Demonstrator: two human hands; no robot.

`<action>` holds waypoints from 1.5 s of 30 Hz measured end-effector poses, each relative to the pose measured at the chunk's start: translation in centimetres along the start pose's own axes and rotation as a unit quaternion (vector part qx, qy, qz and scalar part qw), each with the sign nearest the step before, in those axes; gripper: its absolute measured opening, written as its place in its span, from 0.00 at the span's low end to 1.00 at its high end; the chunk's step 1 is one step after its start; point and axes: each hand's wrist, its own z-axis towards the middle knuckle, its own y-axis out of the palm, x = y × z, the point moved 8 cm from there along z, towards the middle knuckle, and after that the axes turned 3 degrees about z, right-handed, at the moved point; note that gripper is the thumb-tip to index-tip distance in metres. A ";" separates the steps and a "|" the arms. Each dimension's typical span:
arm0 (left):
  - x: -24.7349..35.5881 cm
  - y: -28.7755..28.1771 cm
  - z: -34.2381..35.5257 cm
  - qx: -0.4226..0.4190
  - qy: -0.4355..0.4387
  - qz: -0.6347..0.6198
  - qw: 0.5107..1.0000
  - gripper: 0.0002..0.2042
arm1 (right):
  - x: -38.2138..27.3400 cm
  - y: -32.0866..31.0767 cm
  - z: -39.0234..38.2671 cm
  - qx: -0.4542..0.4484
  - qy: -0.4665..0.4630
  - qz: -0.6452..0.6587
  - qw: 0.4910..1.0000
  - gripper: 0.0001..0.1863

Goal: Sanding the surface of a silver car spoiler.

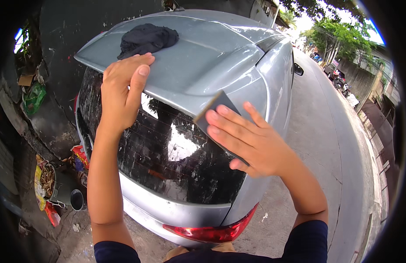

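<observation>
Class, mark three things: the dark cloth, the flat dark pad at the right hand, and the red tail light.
Dark cloth point(148, 39), head view: middle of its heap.
Flat dark pad point(225, 101), head view: uncovered top corner.
Red tail light point(216, 233), head view: middle of its lens.

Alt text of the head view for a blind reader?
The right hand holds a flat dark pad by the right end of the spoiler on a silver car; the left hand is at the spoiler's edge, near a black cloth.
</observation>
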 end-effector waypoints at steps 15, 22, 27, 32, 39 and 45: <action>1.0 0.0 0.6 0.029 -0.012 0.002 1.000 0.20 | 4.2 1.3 -4.9 0.123 0.168 0.028 0.978 0.39; 0.4 0.2 0.3 0.011 -0.011 0.001 1.000 0.20 | 3.5 -0.3 -1.8 0.198 0.220 0.034 0.954 0.34; 0.1 0.3 0.1 -0.007 -0.009 0.008 1.000 0.21 | -0.6 2.1 0.6 0.200 0.197 0.047 0.959 0.36; 1.0 0.4 0.6 0.010 -0.010 0.016 1.000 0.21 | 1.8 1.3 -1.3 0.245 0.299 0.038 0.922 0.35; 1.2 0.7 0.3 0.004 -0.017 0.012 1.000 0.22 | 5.0 1.1 -3.5 0.266 0.371 0.005 0.890 0.37; 1.1 0.8 0.3 0.010 -0.023 0.012 1.000 0.22 | 6.3 0.7 -3.4 0.283 0.338 0.061 0.895 0.36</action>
